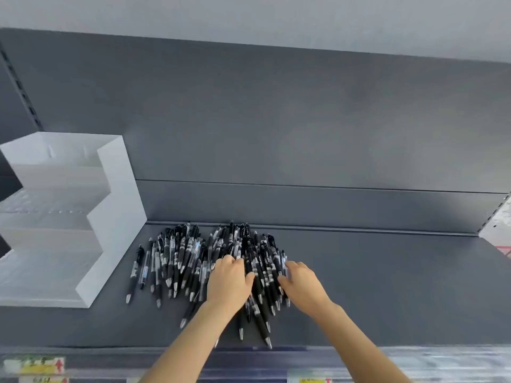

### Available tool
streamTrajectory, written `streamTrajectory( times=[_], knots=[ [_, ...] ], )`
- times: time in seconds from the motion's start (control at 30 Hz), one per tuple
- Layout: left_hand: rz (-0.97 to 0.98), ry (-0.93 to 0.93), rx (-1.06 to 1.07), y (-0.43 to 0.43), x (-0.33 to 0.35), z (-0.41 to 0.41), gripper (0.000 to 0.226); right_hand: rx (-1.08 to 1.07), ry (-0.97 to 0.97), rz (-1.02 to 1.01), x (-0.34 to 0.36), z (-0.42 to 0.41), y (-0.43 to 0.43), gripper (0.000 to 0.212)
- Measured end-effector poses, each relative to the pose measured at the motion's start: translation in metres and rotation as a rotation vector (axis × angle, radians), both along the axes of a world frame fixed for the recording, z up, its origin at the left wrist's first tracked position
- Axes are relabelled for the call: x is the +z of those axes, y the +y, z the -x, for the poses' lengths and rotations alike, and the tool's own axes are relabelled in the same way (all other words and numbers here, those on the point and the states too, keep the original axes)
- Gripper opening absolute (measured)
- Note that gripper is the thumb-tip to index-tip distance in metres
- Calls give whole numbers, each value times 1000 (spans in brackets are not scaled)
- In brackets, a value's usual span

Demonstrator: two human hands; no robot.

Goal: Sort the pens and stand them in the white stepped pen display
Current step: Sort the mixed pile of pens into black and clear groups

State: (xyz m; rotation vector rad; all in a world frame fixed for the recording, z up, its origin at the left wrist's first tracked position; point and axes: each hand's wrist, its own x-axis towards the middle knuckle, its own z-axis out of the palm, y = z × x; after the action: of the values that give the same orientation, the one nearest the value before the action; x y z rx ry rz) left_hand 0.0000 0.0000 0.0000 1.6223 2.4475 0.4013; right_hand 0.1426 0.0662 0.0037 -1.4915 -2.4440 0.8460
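Nearest, two bare forearms (188,341) are extended from 6 o'clock over the grey shelf (387,286). The left hand (231,277) and right hand (300,283) are curled into the pile of black pens (179,258), with a bundle gripped between them. The white stepped pen display (116,189) is set just beside the pile, at its 9 o'clock.

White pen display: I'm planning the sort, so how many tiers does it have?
3: top tier at the back, middle tier below it, bottom tier nearest; left end is out of frame.
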Motion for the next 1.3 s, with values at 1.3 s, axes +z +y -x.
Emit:
streamTrajectory(
  times=[1.3],
  knots=[
    [214,127,197,74,-8,-11,27,-365,846,810,0,-21,10,16]
  ],
)
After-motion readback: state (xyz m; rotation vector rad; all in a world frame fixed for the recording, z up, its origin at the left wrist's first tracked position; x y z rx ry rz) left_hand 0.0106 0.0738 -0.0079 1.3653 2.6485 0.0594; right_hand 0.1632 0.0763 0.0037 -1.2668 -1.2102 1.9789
